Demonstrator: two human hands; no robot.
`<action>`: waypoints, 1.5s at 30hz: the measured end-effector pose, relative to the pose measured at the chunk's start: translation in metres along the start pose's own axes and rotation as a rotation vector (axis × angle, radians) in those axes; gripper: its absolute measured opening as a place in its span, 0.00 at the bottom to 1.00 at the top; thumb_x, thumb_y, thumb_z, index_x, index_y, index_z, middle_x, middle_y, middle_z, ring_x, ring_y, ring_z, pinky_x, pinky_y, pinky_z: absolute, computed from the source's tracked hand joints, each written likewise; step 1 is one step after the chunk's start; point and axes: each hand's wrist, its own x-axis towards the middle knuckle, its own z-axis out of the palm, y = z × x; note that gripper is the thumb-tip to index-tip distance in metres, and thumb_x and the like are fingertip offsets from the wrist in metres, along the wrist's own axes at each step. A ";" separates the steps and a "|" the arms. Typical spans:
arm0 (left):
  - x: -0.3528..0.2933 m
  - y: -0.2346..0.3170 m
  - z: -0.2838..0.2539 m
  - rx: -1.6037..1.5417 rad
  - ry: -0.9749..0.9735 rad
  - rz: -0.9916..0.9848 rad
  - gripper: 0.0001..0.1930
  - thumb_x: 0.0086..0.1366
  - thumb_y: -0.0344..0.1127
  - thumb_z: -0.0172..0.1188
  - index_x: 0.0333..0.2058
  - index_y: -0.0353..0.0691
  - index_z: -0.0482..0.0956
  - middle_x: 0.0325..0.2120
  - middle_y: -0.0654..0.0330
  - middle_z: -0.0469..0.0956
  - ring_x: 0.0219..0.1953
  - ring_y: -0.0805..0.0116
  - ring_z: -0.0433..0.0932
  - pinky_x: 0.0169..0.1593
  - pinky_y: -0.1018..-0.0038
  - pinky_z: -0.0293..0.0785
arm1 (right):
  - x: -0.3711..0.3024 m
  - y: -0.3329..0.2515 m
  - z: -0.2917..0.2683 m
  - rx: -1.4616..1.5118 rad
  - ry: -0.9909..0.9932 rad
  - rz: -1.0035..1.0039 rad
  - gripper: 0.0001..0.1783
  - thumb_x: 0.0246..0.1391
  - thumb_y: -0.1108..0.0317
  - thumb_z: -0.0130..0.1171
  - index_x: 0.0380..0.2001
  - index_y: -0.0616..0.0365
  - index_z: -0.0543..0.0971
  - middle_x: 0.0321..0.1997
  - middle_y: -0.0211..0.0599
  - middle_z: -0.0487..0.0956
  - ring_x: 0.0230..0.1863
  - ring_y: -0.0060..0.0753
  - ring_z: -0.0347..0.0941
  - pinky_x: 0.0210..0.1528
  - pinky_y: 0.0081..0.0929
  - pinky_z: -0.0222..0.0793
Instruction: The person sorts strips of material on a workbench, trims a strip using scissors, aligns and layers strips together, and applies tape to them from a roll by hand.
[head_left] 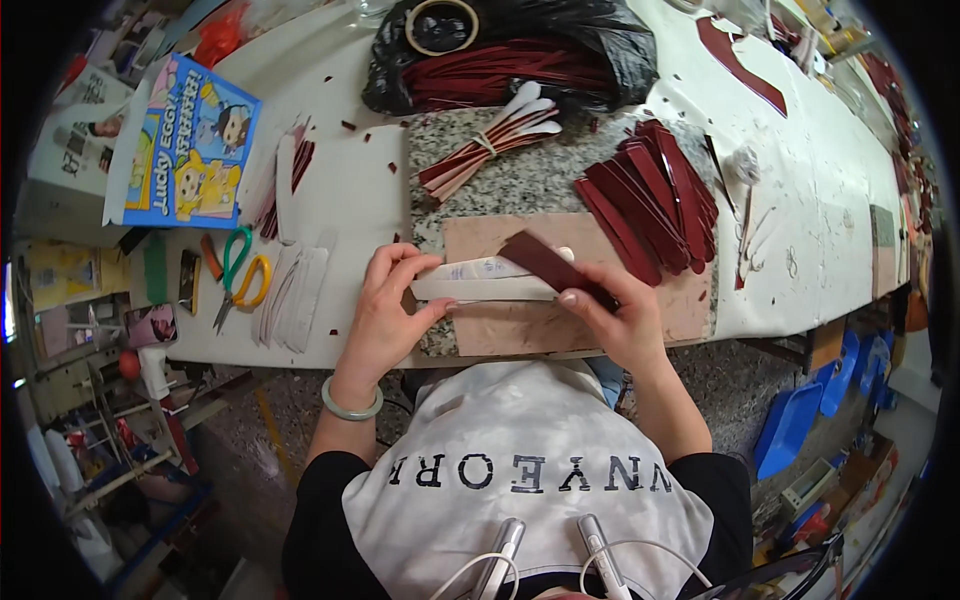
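Observation:
Over a pale board [590, 320] on the granite slab, my left hand [392, 300] pinches the left end of a long white strip [485, 290]. A second pale strip [480, 268] with bluish marks lies just behind it, its right end rounded. My right hand [622, 310] grips a dark red flat strip [545, 262], tilted across the right part of the white ones. The right thumb tip is beside the white strip's right end; whether it touches cannot be made out. A fanned pile of dark red strips [655, 200] sits behind my right hand.
The granite slab [430, 130] bears a tied bundle of strips [490, 145]. Behind it is a black plastic bag [630, 50] of red strips. To the left are scissors [240, 275], pale strips [290, 300], and a blue printed box [190, 145]. A white-tipped stick [746, 165] stands at right.

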 end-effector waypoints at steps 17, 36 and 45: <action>0.000 -0.017 0.007 -0.231 0.180 -0.149 0.24 0.51 0.25 0.70 0.48 0.36 0.74 0.40 0.59 0.73 0.32 0.77 0.72 0.33 0.80 0.74 | 0.072 -0.006 0.030 -0.753 -0.030 -0.611 0.19 0.47 0.73 0.61 0.46 0.50 0.78 0.49 0.31 0.77 0.49 0.39 0.70 0.48 0.36 0.63; -0.018 -0.026 0.002 -0.819 0.054 -0.357 0.24 0.60 0.17 0.57 0.55 0.30 0.67 0.46 0.57 0.74 0.42 0.75 0.74 0.47 0.81 0.73 | 0.064 -0.015 0.042 -0.596 -0.228 -0.614 0.21 0.42 0.69 0.66 0.44 0.48 0.78 0.44 0.29 0.76 0.48 0.38 0.69 0.46 0.36 0.58; -0.007 -0.021 0.014 -0.929 0.125 -0.147 0.25 0.59 0.17 0.58 0.56 0.33 0.66 0.44 0.62 0.71 0.46 0.76 0.71 0.49 0.78 0.71 | 0.066 -0.017 0.042 -0.418 -0.279 -0.364 0.18 0.42 0.70 0.67 0.41 0.50 0.81 0.38 0.29 0.76 0.43 0.32 0.70 0.46 0.31 0.57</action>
